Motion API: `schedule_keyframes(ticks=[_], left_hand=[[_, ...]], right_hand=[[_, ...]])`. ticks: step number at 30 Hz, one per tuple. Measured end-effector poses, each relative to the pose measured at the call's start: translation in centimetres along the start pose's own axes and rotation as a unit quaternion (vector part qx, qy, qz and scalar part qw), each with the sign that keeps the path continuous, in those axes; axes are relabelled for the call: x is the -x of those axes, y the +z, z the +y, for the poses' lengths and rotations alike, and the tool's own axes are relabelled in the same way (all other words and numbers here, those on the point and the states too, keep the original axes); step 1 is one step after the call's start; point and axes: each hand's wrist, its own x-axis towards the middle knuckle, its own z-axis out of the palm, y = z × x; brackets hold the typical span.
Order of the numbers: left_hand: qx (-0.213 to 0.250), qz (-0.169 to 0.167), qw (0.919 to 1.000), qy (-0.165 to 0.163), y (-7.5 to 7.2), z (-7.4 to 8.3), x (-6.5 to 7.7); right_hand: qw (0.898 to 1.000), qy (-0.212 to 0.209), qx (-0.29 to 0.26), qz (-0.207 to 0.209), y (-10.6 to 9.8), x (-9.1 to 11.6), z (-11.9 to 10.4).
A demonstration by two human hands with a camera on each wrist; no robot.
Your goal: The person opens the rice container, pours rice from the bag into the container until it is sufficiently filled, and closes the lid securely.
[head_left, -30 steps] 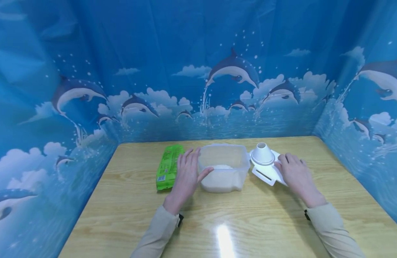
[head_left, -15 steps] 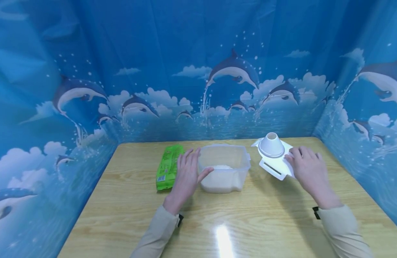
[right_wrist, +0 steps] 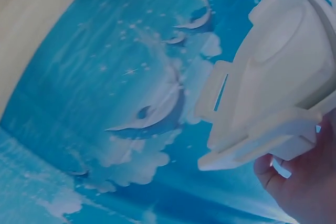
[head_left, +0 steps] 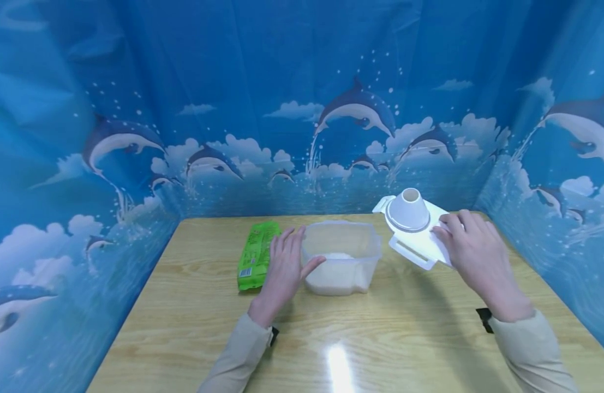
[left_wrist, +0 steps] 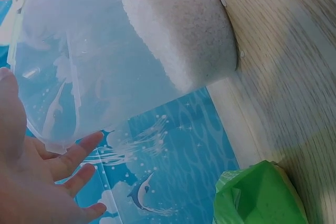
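My right hand (head_left: 478, 256) grips the edge of a white plastic lid (head_left: 424, 240), thumb on top, and holds it tilted above the table. A cone-shaped spout (head_left: 408, 213) stands up from the lid. In the right wrist view the lid (right_wrist: 268, 82) shows side clips, with the hand (right_wrist: 310, 187) under one end. My left hand (head_left: 284, 262) lies at the left side of a clear plastic container (head_left: 343, 232), fingers extended and thumb over its near rim. White rice (left_wrist: 184, 30) fills the container's lower part in the left wrist view.
A green plastic package (head_left: 255, 254) lies left of the container, close to the left hand. The wooden table (head_left: 184, 322) is bordered at the back and sides by a blue dolphin-print curtain (head_left: 262, 191).
My right hand has lifted the lid up and away from the container's right side, tilting it more. The left hand and container have stayed in place.
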Motion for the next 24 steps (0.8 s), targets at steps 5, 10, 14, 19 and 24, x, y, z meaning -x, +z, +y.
schedule_keyframes(ticks=[5, 10, 14, 19, 24], left_hand=[[0.005, -0.008, 0.9999, -0.007, -0.3, 0.1, 0.0], [0.002, -0.011, 0.9999, -0.008, -0.4, 0.1, 0.0], [0.006, -0.004, 1.0, -0.004, -0.4, 0.1, 0.0], [0.016, -0.001, 0.9999, -0.002, -0.5, 0.1, 0.0], [0.035, -0.01, 0.9993, -0.007, -0.5, -0.2, -0.2]], right_hand=[[0.999, -0.038, -0.016, -0.002, -0.1, -1.6, -1.9], [0.998, -0.059, -0.03, -0.004, 0.8, -2.4, -4.0], [0.996, -0.064, -0.046, -0.028, 1.8, -2.7, -5.5], [0.995, -0.069, -0.062, -0.041, 3.0, -3.2, -6.7], [0.994, -0.075, -0.065, -0.039, 4.1, -3.8, -7.5]])
